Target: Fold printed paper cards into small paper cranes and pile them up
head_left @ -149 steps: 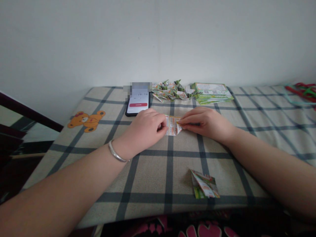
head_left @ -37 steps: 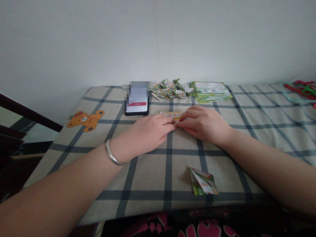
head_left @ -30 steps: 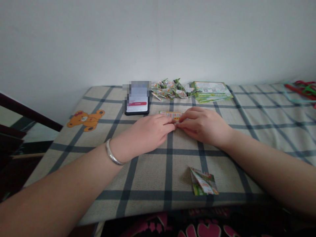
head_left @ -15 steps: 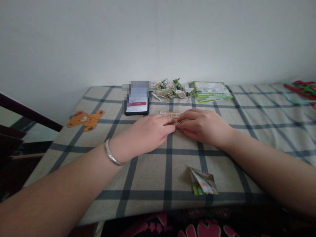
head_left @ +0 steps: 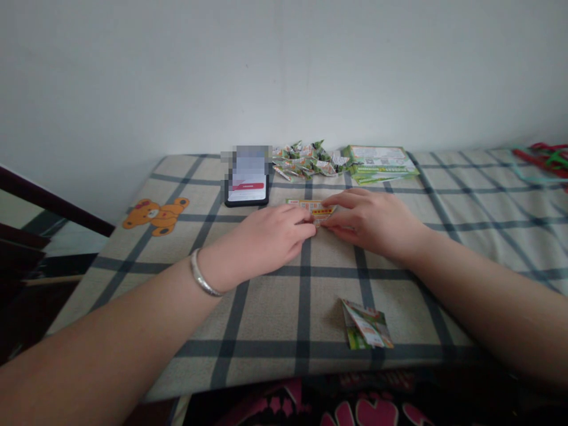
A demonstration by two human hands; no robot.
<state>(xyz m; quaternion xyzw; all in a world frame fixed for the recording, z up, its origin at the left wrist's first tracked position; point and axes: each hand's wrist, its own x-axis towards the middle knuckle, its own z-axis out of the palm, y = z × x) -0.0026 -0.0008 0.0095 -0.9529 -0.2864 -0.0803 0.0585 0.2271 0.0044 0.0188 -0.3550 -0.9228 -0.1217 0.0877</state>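
Note:
A small printed paper slip (head_left: 306, 205), white and orange with a yellow band, lies on the checked tablecloth, partly covered by my fingers. My left hand (head_left: 277, 234) is closed on its left and near side, with the fingertips pressed together. On the right, my right hand (head_left: 370, 222) touches the slip's edge, its fingers spread apart. The near fold or edge of the slip is mostly hidden. Closer to me lies a folded piece of the same kind of printed paper (head_left: 366, 325), standing slightly up from the cloth.
A phone (head_left: 246, 188) with a lit screen stands at the back left. Beside it sit a heap of folded paper pieces (head_left: 308, 161) and a stack of printed leaflets (head_left: 384, 164). Red and green items (head_left: 548, 158) lie at far right. A bear picture (head_left: 156, 216) is at left.
The right fingers have spread apart and shifted slightly, showing more of the slip's yellow band. The left hand stays nearly where it was.

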